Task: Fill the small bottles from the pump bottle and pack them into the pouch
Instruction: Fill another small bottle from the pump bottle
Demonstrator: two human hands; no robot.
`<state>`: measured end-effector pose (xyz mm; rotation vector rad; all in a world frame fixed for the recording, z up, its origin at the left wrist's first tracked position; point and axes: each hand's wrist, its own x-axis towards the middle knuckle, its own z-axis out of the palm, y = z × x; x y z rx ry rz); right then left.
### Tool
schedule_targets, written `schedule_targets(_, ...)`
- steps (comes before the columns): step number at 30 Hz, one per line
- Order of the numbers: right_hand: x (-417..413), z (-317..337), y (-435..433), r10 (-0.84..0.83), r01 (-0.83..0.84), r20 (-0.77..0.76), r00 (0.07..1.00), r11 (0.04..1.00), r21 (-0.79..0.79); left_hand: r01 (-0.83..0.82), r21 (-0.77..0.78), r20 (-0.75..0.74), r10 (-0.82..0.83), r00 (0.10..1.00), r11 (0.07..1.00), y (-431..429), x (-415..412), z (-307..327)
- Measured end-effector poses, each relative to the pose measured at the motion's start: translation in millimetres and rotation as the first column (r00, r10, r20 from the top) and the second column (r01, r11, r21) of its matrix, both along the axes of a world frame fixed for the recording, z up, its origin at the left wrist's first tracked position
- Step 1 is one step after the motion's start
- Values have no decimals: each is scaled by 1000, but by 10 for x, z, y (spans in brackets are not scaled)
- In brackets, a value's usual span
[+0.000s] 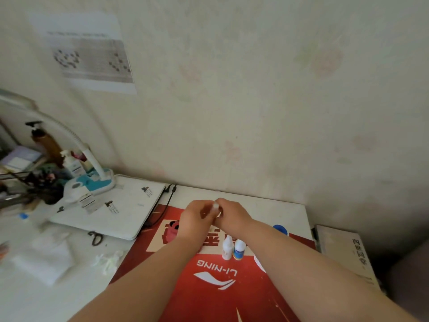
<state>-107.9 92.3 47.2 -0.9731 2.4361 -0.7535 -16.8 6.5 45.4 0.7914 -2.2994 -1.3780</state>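
My left hand (193, 217) and my right hand (232, 213) meet above the far part of a red bag (209, 287). Together they hold a small clear bottle (216, 207), with fingers of both hands curled round it; most of it is hidden. Nearer me, two small bottles stand upright side by side on the red bag: a white one (227, 247) and one with a blue label (239, 249). A brown pump bottle (46, 145) stands far left among clutter. A blue round object (280, 229) shows behind my right forearm. I see no pouch that I can name.
A white laptop (111, 210) lies left of the red bag, with a desk lamp base (92, 180) on it. Scissors (95, 238) and white tissue (46, 259) lie on the table at left. A book (348, 252) lies at right. The wall is close behind.
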Motion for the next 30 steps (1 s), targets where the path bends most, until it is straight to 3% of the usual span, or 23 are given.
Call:
schedule_targets(8, -82, 124, 184, -85, 110, 133, 987, 974, -200, 77, -6, -41, -77, 996, 997, 99, 37, -21)
schedule_targets(16, -211, 208, 378, -103, 146, 198, 975, 967, -211, 152, -74, 135, -141, 981, 986, 168, 46, -120)
schedule_targets(22, -167, 214, 459, -96, 154, 258, 961, 964, -218, 164, -104, 161, -146, 976, 981, 239, -4, -112)
schedule_targets(26, -127, 250, 507, -59, 113, 263, 963, 973, -199, 171, -111, 204, -146, 968, 979, 287, -28, -93)
schedule_targets(30, -129, 310, 542, -95, 135, 171, 981, 961, -242, 174, -142, 297, -126, 946, 974, 319, -17, -113)
